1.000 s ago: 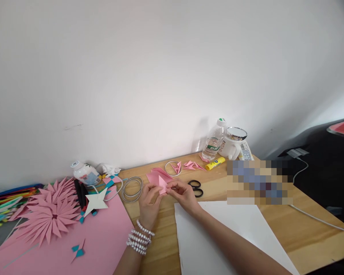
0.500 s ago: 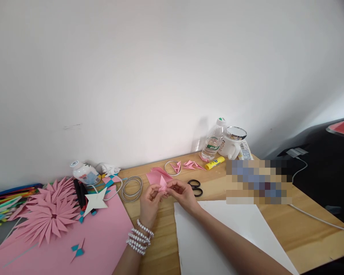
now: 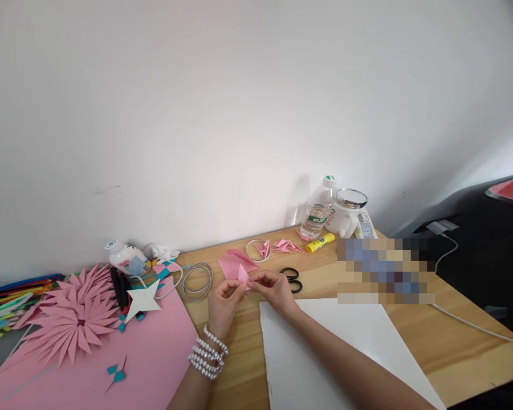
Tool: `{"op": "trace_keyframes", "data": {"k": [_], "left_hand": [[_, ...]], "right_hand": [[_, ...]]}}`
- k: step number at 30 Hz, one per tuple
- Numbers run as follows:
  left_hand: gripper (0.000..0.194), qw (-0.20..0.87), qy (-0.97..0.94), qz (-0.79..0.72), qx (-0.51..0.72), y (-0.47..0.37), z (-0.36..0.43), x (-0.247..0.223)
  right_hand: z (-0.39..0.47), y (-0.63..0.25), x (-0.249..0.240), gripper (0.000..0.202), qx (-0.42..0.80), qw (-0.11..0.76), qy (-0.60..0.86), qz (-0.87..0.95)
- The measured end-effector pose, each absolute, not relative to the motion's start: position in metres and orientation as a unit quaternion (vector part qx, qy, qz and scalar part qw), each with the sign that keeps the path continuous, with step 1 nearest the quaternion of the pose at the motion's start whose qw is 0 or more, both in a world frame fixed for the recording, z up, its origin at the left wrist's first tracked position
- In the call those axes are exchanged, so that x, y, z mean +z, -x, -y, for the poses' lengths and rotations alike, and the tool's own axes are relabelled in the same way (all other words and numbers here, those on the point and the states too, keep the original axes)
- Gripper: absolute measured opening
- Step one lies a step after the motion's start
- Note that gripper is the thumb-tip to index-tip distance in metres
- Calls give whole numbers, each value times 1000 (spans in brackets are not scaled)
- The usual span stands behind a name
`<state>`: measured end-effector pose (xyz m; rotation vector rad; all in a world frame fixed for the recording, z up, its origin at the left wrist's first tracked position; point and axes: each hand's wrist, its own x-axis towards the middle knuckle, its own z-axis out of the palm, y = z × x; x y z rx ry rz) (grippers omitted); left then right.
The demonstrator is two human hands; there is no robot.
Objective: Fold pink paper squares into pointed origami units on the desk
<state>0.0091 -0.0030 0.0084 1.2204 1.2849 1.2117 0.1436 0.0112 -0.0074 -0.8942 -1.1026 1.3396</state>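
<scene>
1. Two pinches: our L hand (image 3: pixel 223 303) & R hand (image 3: pixel 277 289) hold folded paper (image 3: pixel 243 273) btwn them.
2. Prob. light, crisp, easily crushed; we'd grip low edges, gently.
3. Scissors (image 3: pixel 293 278) just right of R hand.

The right hand (image 3: pixel 277 293) hides all but the handles of the scissors (image 3: pixel 291 278). Left of the scissors, it and the left hand (image 3: pixel 222 302) cover the base of the folded paper (image 3: pixel 243 273). To their right, a blurred patch (image 3: pixel 380 270) is unreadable. Nearer than the scissors, the white sheet (image 3: pixel 299 364) runs off the bottom edge.
</scene>
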Motion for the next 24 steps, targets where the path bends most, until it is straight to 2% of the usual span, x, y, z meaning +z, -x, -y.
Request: {"op": "trace_keyframes", "data": {"k": [15,20,24], "left_hand": [[21,547,-416,-497,530,-16,6,9],[32,575,-386,-483,535,-16,4,11],[26,590,-417,-486,492,-13,3,12]], "right_hand": [[-11,-144,-7,20,560,573,385,458],[-11,-145,-7,29,565,568,380,463],[-11,-146,-9,34,576,562,373,462]]}}
